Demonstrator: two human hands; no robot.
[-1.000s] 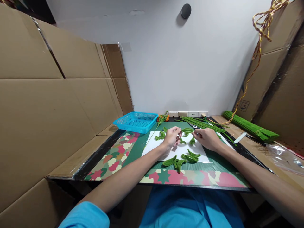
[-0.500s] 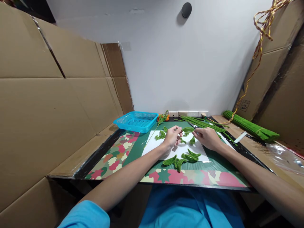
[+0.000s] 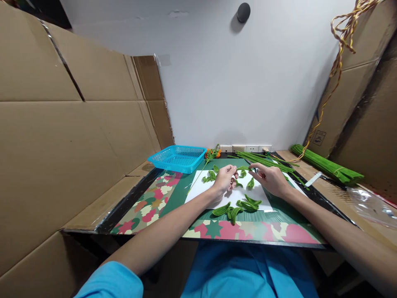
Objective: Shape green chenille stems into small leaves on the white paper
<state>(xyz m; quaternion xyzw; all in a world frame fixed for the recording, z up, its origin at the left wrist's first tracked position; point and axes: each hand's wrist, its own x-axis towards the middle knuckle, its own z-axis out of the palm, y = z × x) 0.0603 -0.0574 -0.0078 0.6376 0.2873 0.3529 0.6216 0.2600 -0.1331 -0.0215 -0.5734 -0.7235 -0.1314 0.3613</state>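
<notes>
Between my two hands stretches a green fuzzy leaf piece [image 3: 243,168]. My left hand [image 3: 226,179] pinches its left end above the white paper [image 3: 198,191]. The thumb and fingertips of my right hand [image 3: 267,177] are closed at its other end. Curled green leaf pieces [image 3: 249,203] lie on the lower part of the paper and over its front edge. Smaller curled pieces [image 3: 209,176] rest on the paper left of my left hand, and another [image 3: 250,183] sits between the hands.
A blue basket [image 3: 182,159] stands at the back left, beside an orange flower [image 3: 214,153] on a green stem. Loose green stems [image 3: 266,160] lie behind my right hand. A thick green bundle [image 3: 328,164] and a clear plastic bag [image 3: 372,205] are at the right.
My right hand has moved slightly left and up, and its fingertips now meet the end of the leaf piece. The piece now shows as a thinner shape. My left hand has barely moved.
</notes>
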